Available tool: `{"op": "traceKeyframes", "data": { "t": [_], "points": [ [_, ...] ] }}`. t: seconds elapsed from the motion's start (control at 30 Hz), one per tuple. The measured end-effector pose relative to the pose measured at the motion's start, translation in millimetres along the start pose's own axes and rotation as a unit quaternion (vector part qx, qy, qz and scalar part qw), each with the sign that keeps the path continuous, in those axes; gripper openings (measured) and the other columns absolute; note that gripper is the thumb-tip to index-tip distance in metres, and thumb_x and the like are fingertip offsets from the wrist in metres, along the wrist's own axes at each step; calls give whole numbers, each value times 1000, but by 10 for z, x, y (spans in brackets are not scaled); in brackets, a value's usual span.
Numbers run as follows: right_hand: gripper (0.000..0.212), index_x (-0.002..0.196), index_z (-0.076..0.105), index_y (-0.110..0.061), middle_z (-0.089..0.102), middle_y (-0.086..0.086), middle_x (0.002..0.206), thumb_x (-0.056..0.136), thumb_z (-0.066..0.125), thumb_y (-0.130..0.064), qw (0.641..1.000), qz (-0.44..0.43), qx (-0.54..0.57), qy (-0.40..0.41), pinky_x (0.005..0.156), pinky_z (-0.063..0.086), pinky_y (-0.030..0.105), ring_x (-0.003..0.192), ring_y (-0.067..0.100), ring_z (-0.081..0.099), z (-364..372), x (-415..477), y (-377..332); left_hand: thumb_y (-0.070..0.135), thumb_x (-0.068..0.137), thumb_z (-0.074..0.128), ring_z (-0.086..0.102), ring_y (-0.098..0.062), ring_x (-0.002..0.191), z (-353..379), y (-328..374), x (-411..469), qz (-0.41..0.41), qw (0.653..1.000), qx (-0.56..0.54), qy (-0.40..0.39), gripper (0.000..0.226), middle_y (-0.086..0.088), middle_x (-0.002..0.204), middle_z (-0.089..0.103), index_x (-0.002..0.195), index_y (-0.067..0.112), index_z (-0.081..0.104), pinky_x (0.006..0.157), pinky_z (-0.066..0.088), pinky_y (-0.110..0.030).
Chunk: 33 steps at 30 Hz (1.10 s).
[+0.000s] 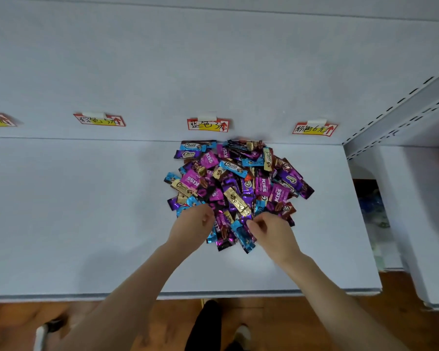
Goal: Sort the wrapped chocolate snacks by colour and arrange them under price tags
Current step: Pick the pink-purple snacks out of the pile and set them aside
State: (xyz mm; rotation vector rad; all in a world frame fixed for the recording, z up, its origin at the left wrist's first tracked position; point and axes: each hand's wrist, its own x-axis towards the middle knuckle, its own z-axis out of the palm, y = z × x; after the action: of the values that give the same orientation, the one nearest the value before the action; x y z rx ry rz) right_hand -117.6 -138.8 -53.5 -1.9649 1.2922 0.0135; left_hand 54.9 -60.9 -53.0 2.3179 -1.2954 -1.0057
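A mixed pile of wrapped chocolate snacks [236, 183] in blue, purple, pink, gold and brown lies on the white shelf [86, 211], against the back wall. It sits below the blue price tag [207, 124] and reaches toward the pink price tag [314, 128]. Two more price tags [99, 119] [0, 119] hang further left with nothing under them. My left hand [193, 225] rests on the pile's near-left edge with curled fingers; anything in it is hidden. My right hand [271, 231] is at the near-right edge, thumb and fingers pinching a purple snack [246, 219].
The shelf's front edge [213, 293] runs just below my forearms, with wooden floor beneath. A slotted metal upright [401, 107] and a white side panel [416, 224] bound the shelf on the right. The bare shelf surface stretches left of the pile.
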Motion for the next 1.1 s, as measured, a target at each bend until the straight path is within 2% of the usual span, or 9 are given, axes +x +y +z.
{"op": "traceKeyframes", "data": {
  "t": [0.2,0.37,0.47,0.53,0.6,0.73,0.9,0.97,1.1],
  "points": [
    [30,72,53,-16,54,-2,65,96,45,-32,996,6,49,78,53,36,13,61,8,48,-229,-35,106,16,94,51,59,-21,87,-95,77,161,37,994,-17,98,20,-8,101,64,106,7,64,74,49,-31],
    [18,87,57,-10,62,-1,73,93,52,-26,982,68,151,94,62,45,13,69,10,59,-383,-19,188,19,92,57,50,-30,112,-255,159,565,1,982,4,187,38,-14,127,47,127,8,52,86,45,-37],
    [11,94,55,-10,61,4,84,95,46,-15,979,74,157,105,70,46,22,78,17,58,-418,-39,282,17,92,55,44,-32,121,-263,155,747,-32,984,45,169,45,-17,135,44,135,8,44,94,42,-43],
    [15,93,55,-8,59,7,84,96,41,-12,975,92,167,117,71,45,33,80,21,56,-427,-29,342,16,94,52,43,-34,120,-256,116,800,-33,986,57,152,39,-18,131,48,131,6,50,95,39,-43],
    [19,90,55,-5,58,11,82,96,38,-12,972,107,167,124,68,42,34,77,23,54,-438,14,375,15,93,53,44,-33,118,-252,80,806,-25,987,34,155,34,-17,128,51,126,5,55,94,39,-40],
    [28,70,46,-17,51,-1,66,98,40,-21,976,80,157,126,50,35,13,58,5,46,-437,110,371,16,87,64,47,-28,113,-239,113,713,-4,979,-18,204,27,-13,123,49,110,3,61,86,39,-30],
    [25,73,47,-18,50,-5,69,96,45,-26,983,66,122,118,53,37,6,62,4,47,-443,260,379,7,83,61,44,-11,77,-255,360,775,46,978,-68,192,11,-2,96,47,90,8,52,69,36,-14],
    [24,75,47,-17,50,-5,68,96,46,-26,984,65,118,117,52,37,7,62,5,48,-462,308,407,3,83,55,43,-12,77,-234,501,908,75,982,-41,169,12,-2,89,48,94,7,53,61,31,-15],
    [14,86,50,-15,54,-4,75,96,47,-24,988,54,100,105,54,40,11,67,6,52,-513,330,517,5,88,47,51,-25,95,-119,778,1207,100,981,38,164,32,-14,101,58,119,2,54,72,34,-26]
  ]
}}
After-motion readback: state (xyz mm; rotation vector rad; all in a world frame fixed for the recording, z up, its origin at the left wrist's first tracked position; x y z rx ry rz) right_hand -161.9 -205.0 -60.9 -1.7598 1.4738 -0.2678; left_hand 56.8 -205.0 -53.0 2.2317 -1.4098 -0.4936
